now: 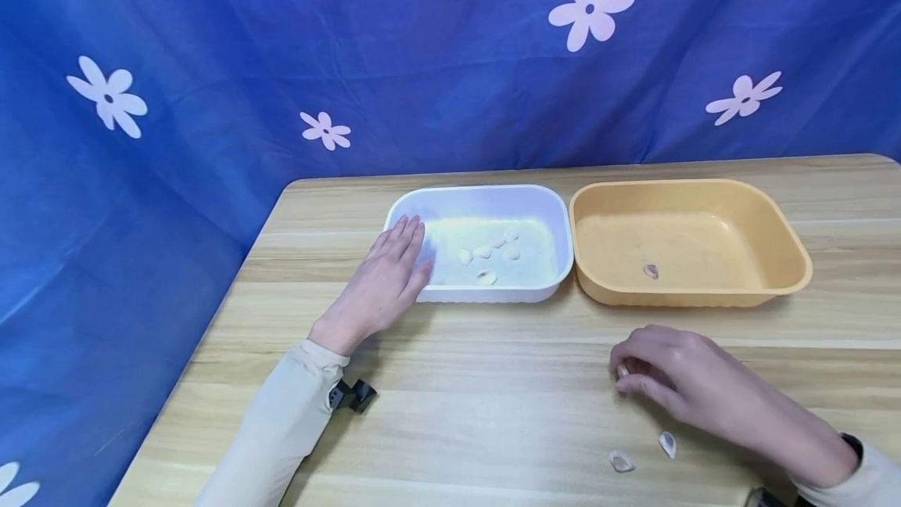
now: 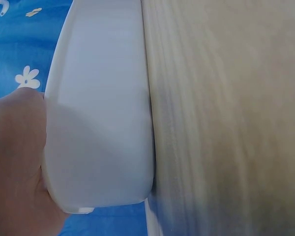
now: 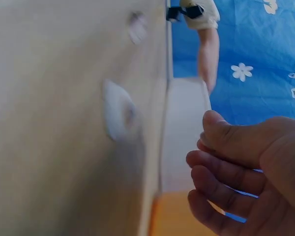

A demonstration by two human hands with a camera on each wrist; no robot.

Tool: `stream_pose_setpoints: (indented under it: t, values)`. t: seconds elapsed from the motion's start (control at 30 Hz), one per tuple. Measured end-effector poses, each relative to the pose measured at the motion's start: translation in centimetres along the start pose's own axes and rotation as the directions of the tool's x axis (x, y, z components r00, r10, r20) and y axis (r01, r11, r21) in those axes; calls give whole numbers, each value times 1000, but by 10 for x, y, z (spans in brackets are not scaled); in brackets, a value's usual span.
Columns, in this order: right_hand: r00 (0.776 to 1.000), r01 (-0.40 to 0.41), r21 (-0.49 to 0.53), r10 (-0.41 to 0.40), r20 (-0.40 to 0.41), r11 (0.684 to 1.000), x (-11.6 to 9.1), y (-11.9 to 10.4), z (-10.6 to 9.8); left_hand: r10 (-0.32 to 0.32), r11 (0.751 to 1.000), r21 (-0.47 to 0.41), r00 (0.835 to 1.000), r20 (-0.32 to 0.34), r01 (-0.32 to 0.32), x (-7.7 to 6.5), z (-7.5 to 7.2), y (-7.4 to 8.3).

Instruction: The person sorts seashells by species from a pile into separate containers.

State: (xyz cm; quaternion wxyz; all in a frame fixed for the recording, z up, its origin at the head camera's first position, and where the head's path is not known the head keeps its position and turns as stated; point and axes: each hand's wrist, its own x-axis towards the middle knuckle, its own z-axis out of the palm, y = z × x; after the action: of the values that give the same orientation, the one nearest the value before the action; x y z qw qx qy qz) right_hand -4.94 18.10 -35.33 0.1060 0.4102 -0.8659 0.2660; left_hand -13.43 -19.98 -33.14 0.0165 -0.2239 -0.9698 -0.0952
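My left hand (image 1: 383,276) rests on the left rim of a white plastic basin (image 1: 493,296), its fingers straight and reaching over the edge. Several pale seashells (image 1: 486,278) lie on that basin's floor. Over the table in front of the orange basin (image 1: 676,300), my right hand (image 1: 686,374) pinches a small seashell (image 1: 622,371) between thumb and forefinger; most of it is hidden by the fingertips. One darker shell (image 1: 651,271) lies inside the orange basin. Below the right hand, two more shells lie on the table, a rounder one (image 1: 622,461) and a narrow one (image 1: 668,444).
Both basins stand side by side, rims meeting, toward the back of the wood-grain table (image 1: 479,413). A blue cloth (image 1: 450,61) with white flowers hangs behind the table and along its left side. A small black camera (image 1: 353,396) is strapped at the left wrist.
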Motion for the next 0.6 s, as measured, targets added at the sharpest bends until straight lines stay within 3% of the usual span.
stream_pose_setpoints:
  t: [0.2, 0.37, 0.6]
  values:
    - [992, 28, -25, -31, -124, 999, 11, 13, -26, 7, 1000, 13, 1000, 3, -7, 0, -1, 0]
    - [984, 22, -73, -35, -176, 997, 22, 31, -48, -4, 1000, 27, 1000, 22, 3, -1, -2, 1]
    - [980, -86, -140, 58, -192, 986, 32, 58, -58, -2, 1000, 26, 1000, 22, 1, -1, -2, 2]
